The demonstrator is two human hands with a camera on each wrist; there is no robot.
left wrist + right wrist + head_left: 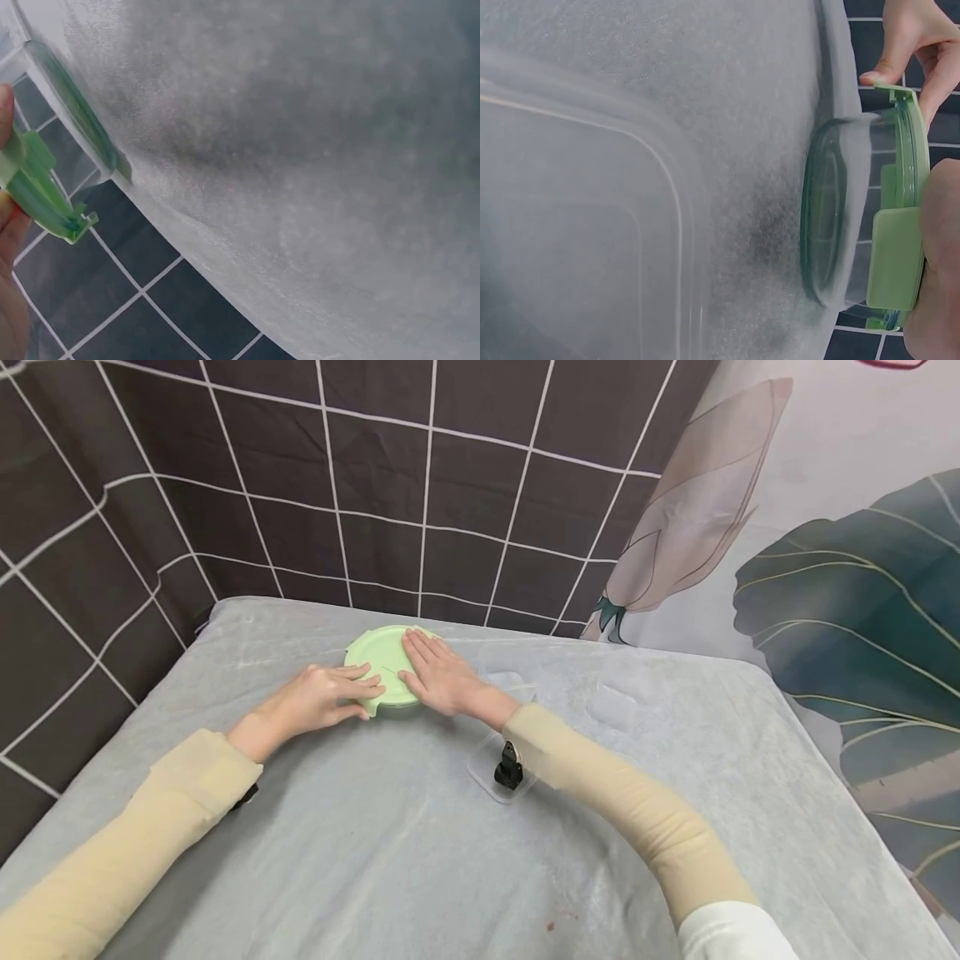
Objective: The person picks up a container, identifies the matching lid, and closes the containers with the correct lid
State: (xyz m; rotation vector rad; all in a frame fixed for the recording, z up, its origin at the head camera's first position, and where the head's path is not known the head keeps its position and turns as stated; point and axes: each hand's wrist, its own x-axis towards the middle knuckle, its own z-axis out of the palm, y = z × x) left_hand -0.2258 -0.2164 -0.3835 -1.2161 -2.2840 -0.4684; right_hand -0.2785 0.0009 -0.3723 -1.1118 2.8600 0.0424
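Note:
A round clear glass food container point(836, 210) with a light green lid point(378, 652) stands near the back of the table. My left hand point(318, 697) is at the lid's near left edge. Its thumb and fingers pinch a side latch point(895, 89), which sticks outward in the right wrist view. Flat across the right part of the lid lies my right hand point(441, 678), fingers straight. Another latch point(896, 259) hangs down along the container's side below the right hand. The left wrist view shows only part of the left hand beside the green lid point(37, 195).
Clear plastic pieces lie right of the container: a rounded tray-like one point(483, 781) partly under my right forearm, and a flat one point(611, 707) farther right. A grey cloth point(360, 843) covers the table. Dark checked fabric point(382, 468) hangs behind it.

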